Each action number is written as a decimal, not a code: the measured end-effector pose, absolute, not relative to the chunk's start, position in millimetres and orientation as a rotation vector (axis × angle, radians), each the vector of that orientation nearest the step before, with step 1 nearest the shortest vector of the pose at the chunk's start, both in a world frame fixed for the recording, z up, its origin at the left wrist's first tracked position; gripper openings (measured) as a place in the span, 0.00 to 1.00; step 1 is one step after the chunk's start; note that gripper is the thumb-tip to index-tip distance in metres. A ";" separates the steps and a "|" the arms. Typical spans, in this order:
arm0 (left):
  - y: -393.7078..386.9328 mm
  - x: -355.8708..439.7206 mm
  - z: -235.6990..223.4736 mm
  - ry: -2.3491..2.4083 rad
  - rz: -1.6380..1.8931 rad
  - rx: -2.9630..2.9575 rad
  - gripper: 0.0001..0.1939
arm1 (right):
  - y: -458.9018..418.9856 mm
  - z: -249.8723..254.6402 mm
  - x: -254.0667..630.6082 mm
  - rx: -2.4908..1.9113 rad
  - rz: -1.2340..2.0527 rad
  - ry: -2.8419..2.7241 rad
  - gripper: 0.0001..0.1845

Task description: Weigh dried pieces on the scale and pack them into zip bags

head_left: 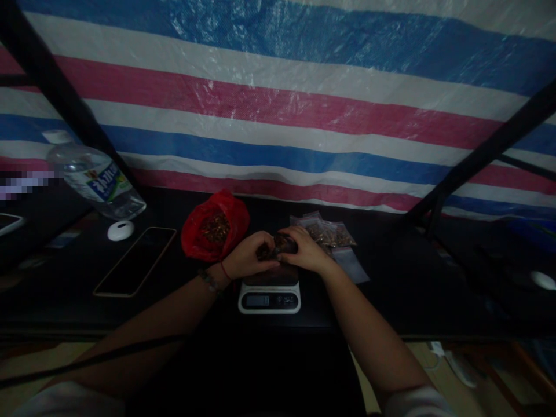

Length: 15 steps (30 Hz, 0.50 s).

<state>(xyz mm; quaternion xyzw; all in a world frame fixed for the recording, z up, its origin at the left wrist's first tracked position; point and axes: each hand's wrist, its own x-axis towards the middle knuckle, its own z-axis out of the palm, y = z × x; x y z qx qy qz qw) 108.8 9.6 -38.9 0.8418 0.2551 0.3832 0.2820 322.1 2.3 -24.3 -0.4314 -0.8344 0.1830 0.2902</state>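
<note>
Both hands meet above a small white digital scale (269,298) on a dark table. My left hand (247,258) and my right hand (304,249) are closed around a small clear bag of brown bits (282,243), held just over the scale's platform. A red plastic bag (215,231) lies open to the left of my hands, with brown bits inside. To the right of my right hand lie several small filled clear bags (330,234).
A phone (136,260) lies flat at the left, with a small white round object (120,230) and a tipped water bottle (98,179) behind it. A striped tarp (278,116) hangs at the back, crossed by black bars (478,156). Another white object (542,280) sits far right.
</note>
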 end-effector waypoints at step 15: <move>17.3 110.6 -50.0 0.456 1.359 1.499 0.21 | 0.4 -24.0 321.8 -1.142 0.505 -2.238 0.36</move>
